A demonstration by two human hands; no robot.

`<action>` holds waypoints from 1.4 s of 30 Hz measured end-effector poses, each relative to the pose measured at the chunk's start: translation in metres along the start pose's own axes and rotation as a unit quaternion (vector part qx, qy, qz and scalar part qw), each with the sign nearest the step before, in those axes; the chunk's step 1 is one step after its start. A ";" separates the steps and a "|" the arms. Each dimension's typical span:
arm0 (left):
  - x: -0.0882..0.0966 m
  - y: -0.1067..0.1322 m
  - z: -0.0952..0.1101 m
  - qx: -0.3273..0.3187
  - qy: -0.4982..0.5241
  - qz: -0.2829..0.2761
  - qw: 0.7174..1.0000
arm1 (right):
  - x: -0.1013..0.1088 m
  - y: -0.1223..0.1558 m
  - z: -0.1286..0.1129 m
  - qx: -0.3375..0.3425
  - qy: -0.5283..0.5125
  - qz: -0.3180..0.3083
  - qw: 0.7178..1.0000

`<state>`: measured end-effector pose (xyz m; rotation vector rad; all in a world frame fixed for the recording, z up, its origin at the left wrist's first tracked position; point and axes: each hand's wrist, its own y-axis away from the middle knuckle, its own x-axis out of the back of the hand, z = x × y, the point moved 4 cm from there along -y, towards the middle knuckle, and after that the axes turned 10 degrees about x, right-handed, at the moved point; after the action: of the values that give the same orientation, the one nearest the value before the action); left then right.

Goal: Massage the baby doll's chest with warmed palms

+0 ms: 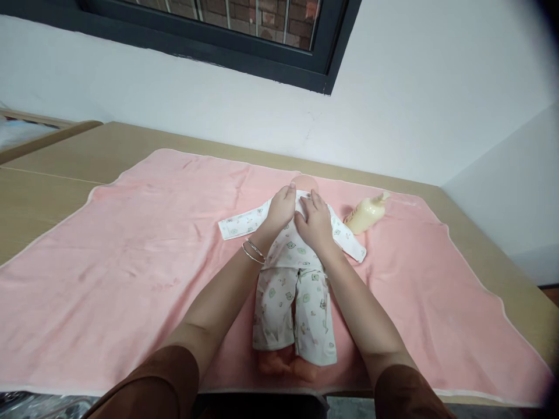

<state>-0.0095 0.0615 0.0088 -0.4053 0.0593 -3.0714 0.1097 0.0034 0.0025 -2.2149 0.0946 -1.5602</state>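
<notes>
A baby doll [307, 184] lies on its back, its feet [290, 365] toward me, wearing a white printed long-sleeved top [292, 247] and matching trousers [314, 302]. My left hand [282, 208] is at the neckline on the doll's left-hand side in view, its fingers bunched together and partly hidden. Whether cloth is pinched in them does not show. Across the chest just beside it rests my right hand [315, 221], fingers extended toward the collar and thumb apart. Both sleeves of the top stretch outward. Most of the doll's head is hidden behind my hands.
A pale yellow pump bottle [367, 214] lies tilted on the pink blanket [131, 262], right of the doll. The blanket covers much of a wooden table [144, 135]. A white wall [393, 105] and a dark-framed window [323, 64] stand behind it.
</notes>
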 end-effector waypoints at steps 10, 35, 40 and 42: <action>0.014 0.030 0.043 -0.060 0.143 0.002 0.988 | 0.003 -0.002 -0.003 0.087 -0.012 -0.052 0.995; -0.143 0.078 0.070 0.369 0.455 -0.385 0.713 | 0.113 0.015 0.130 -0.136 0.042 0.110 0.984; -0.084 0.101 0.055 0.391 0.400 -0.400 0.726 | 0.114 0.021 0.129 -0.157 0.047 0.106 0.981; -0.063 0.105 0.058 0.386 0.401 -0.399 0.729 | 0.113 0.021 0.126 -0.159 0.049 0.116 0.979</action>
<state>0.0706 -0.0422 0.0441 1.2318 -1.6736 -3.2149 0.2696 -0.0108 0.0594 -2.2578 0.6498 -1.6117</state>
